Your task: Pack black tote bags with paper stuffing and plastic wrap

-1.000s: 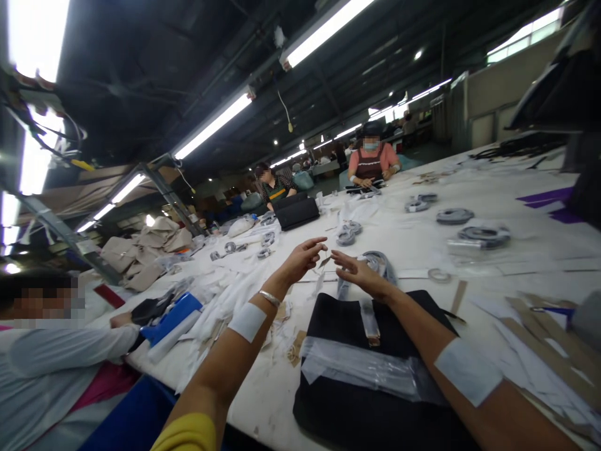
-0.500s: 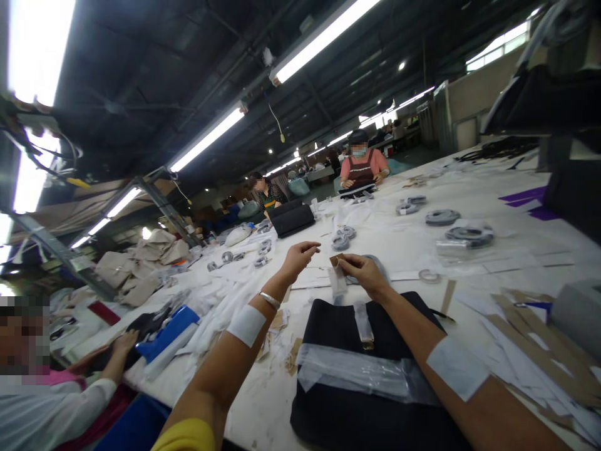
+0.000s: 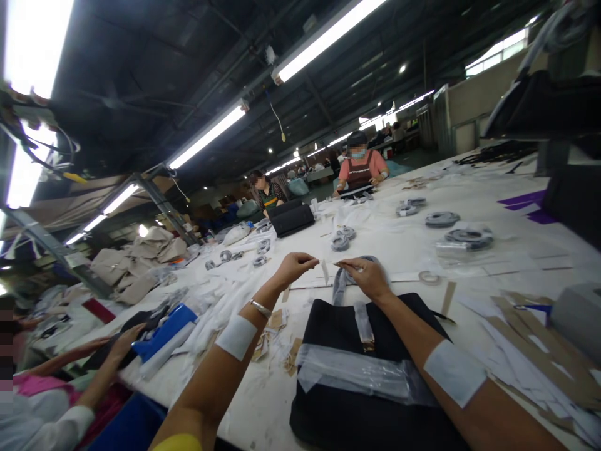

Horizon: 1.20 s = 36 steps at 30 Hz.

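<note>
My left hand (image 3: 297, 268) is closed in a pinch above the table, a small white strip (image 3: 324, 271) hanging at its fingertips. Facing it, my right hand (image 3: 370, 279) pinches a small brown piece (image 3: 337, 264), seen nearly edge-on. Below those fingers hangs a grey strap (image 3: 339, 289) in clear wrap; how it joins the brown piece I cannot tell. A black bag (image 3: 338, 326) lies flat in front of me, partly under my right forearm. Clear film (image 3: 352, 373) crosses it, and a wrapped tab with a gold-coloured clasp (image 3: 367, 341) sits at its upper middle.
Several coiled grey straps (image 3: 442, 218) lie across the white table (image 3: 394, 247). Paper and brown card strips (image 3: 530, 351) are heaped at right, near a grey machine (image 3: 580, 319). A blue piece (image 3: 164, 335) and a co-worker's hands (image 3: 124, 343) are at left. Two people work opposite.
My left hand has lowered slightly toward my right hand, and a white strip now shows at its fingertips. The brown piece in my right hand has turned edge-on. The co-worker at left has shifted.
</note>
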Available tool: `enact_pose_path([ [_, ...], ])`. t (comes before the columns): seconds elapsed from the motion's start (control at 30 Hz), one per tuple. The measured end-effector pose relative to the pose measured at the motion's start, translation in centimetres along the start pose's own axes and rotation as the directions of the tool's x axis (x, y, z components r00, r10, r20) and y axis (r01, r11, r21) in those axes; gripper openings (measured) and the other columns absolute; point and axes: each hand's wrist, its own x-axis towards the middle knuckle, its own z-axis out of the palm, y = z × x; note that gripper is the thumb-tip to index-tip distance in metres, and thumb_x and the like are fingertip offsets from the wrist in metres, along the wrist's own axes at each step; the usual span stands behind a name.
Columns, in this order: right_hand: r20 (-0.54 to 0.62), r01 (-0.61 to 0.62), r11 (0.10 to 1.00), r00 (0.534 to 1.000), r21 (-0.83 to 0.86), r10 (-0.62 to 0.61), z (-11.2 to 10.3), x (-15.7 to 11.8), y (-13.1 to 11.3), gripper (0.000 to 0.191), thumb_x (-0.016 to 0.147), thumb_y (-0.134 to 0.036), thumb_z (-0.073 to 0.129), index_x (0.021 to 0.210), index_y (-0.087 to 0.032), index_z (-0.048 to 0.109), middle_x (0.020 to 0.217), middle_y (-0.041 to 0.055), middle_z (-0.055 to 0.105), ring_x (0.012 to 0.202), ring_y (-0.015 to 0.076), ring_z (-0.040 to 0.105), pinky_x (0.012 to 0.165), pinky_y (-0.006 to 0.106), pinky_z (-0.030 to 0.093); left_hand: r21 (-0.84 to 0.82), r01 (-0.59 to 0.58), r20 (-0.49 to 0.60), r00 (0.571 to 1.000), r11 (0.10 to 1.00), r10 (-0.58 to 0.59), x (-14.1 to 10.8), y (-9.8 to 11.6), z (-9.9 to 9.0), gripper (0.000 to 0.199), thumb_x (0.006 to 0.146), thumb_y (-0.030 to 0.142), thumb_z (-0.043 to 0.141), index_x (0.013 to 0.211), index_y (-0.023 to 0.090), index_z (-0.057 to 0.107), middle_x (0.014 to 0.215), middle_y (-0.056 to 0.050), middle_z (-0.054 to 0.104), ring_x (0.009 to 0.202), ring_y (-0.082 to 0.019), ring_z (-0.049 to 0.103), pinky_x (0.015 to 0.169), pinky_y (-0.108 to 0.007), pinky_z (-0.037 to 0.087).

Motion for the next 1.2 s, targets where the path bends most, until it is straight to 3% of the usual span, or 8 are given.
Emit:
enact_pose_path([
  [0.2,0.075,-0.07,0.992,0.995,0.107,0.062,-0.2,-0.2,-1.2,0.032,0.084,-0.042,0.065,0.11,-0.025,0.073,0.109,0.0047,0.073,0.109,0.026,0.065,0.1,0.039,0.047,0.093,-0.036,-0.136,0.99,0.995,0.048,0.2,1.2,0.1,0.026,0.079,0.041,0.068,0.084,0.017,0.077,0.084,-0.006,0.071,0.071,-0.016,0.056,0.065,-0.026,0.039],
  [0.33,0.259,-0.091,0.942,0.966,0.323,0.004,-0.2,-0.4,-2.0,0.062,0.083,-0.044,0.068,0.14,-0.029,0.049,0.136,0.0072,0.058,0.13,0.0264,0.049,0.108,0.046,0.039,-0.174,-0.004,-0.012,1.0,0.985,0.002,0.3,3.1,1.1,0.036,0.081,0.048,0.064,0.084,0.013,0.075,0.068,-0.004,0.064,0.053,-0.01,0.046,0.053,-0.023,0.034],
  [0.5,0.387,-0.082,0.921,0.919,0.381,-0.079,0.5,-0.8,-2.0,0.083,0.07,-0.041,0.081,0.143,-0.026,0.045,0.137,0.0107,0.056,0.129,0.0283,0.05,0.108,0.048,0.039,-0.525,0.068,0.076,0.997,0.849,-0.033,1.0,5.3,2.4,0.039,0.079,0.048,0.069,0.094,0.012,0.071,0.075,-0.004,0.063,0.047,-0.005,0.043,0.045,-0.019,0.028],
  [0.63,0.444,-0.143,0.924,0.895,0.354,-0.032,1.1,-0.9,-1.4,0.049,0.075,-0.042,0.073,0.118,-0.02,0.067,0.1,0.0065,0.074,0.097,0.0251,0.068,0.092,0.041,0.052,-0.64,0.093,0.087,0.995,0.763,-0.049,1.7,6.4,1.8,0.044,0.078,0.042,0.072,0.112,0.014,0.067,0.084,-0.007,0.067,0.047,-0.003,0.04,0.043,-0.016,0.025],
  [0.83,0.441,-0.092,0.995,0.892,-0.038,0.1,0.9,-0.7,1.2,0.014,0.08,-0.029,0.065,0.087,-0.025,0.076,0.076,0.0033,0.075,0.084,0.0263,0.07,0.086,0.041,0.053,-0.766,0.065,-0.017,0.992,0.639,-0.122,2.3,6.7,-0.9,0.041,0.075,0.033,0.076,0.11,0.015,0.068,0.095,-0.009,0.067,0.048,-0.001,0.033,0.041,-0.015,0.015],
  [0.93,0.359,-0.105,0.991,0.925,-0.085,0.129,0.6,-0.6,1.6,0.049,0.07,-0.019,0.071,0.118,-0.023,0.069,0.117,0.0102,0.069,0.115,0.0332,0.06,0.103,0.049,0.042,-0.719,0.112,0.026,0.991,0.686,-0.134,2.2,6.1,-0.9,0.038,0.077,0.031,0.074,0.11,0.014,0.069,0.096,-0.009,0.068,0.051,-0.002,0.036,0.041,-0.014,0.018],
  [1.03,0.3,-0.066,0.995,0.953,0.08,0.039,0.3,-0.3,0.5,0.09,0.064,-0.02,0.074,0.147,-0.028,0.039,0.153,0.0075,0.038,0.14,0.0305,0.034,0.115,0.049,0.026,-0.66,0.132,0.072,0.991,0.74,-0.113,2.1,5.7,0.2,0.035,0.081,0.031,0.07,0.113,0.016,0.068,0.101,-0.009,0.068,0.055,-0.003,0.041,0.045,-0.013,0.026],
  [1.2,0.282,-0.119,0.898,0.959,0.423,-0.006,0.2,-0.4,-1.8,0.088,0.074,-0.039,0.075,0.15,-0.032,0.031,0.153,0.0054,0.037,0.143,0.0276,0.029,0.116,0.049,0.025,-0.682,0.187,0.142,0.982,0.707,-0.123,2.3,6.5,2.8,0.031,0.085,0.023,0.065,0.114,0.015,0.068,0.099,-0.008,0.067,0.057,-0.003,0.046,0.046,-0.013,0.029],
])
